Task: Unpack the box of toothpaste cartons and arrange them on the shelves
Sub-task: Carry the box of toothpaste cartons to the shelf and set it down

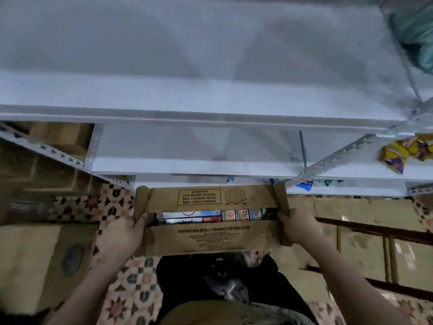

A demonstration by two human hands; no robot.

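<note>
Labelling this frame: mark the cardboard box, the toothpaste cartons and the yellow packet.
cardboard box (210, 239): head view, near printed flap.
toothpaste cartons (215, 215): head view, tops showing between flaps.
yellow packet (398, 153): head view, its middle.

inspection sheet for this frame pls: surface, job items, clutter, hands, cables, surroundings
surface: white metal shelves, bare in the middle.
job items: open cardboard box in front of the shelves; toothpaste cartons show between its flaps.
clutter: yellow-purple packet on a shelf at right; teal bundle top right.
hands: left hand and right hand each grip an end of the box.
cables: nothing seen.
surroundings: patterned floor tiles; stacked cartons right, another carton left.
</note>
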